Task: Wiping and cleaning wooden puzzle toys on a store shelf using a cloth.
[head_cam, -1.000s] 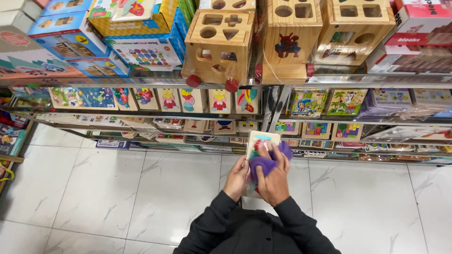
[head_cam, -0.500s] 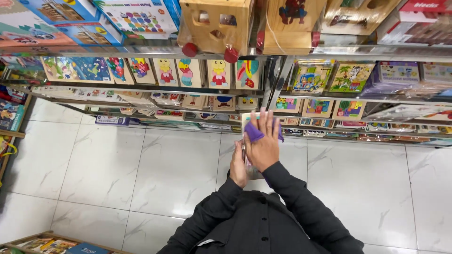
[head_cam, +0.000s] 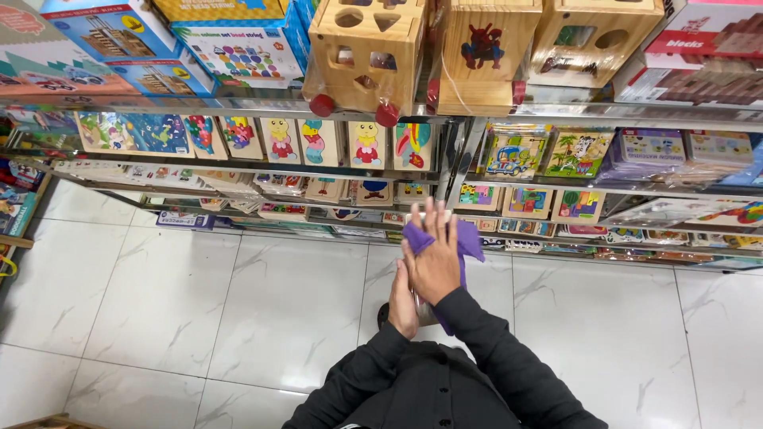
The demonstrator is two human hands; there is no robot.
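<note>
- Head view, hands: the right hand (head_cam: 435, 266) lies flat with its fingers spread and stretched toward the far shelves, pressing a purple cloth (head_cam: 469, 242) against something beneath it. The left hand (head_cam: 403, 295) sits just beside it, on its left and nearer to the body, fingers curled up along the edge of that hidden thing, seemingly propping it from below.
- Head view, the held thing: it is almost wholly covered by the cloth and the right palm; only a sliver shows by the wrist, too little to say what it is. It is held over the white tiled floor (head_cam: 238, 318), in front of the lower shelves.
- Head view, handling: the cloth looks soft and limp, draping in folds past the fingers, so it will bunch and slip unless pinned by a flat palm, as it is here. Whatever is under it seems light, judging by the easy two-handed hold; gripping its edges with the left hand looks the safest hold.
- Head view, surroundings: the shelves carry wooden picture puzzles (head_cam: 318, 143), and on top stand wooden shape-sorter boxes (head_cam: 367, 49).
</note>
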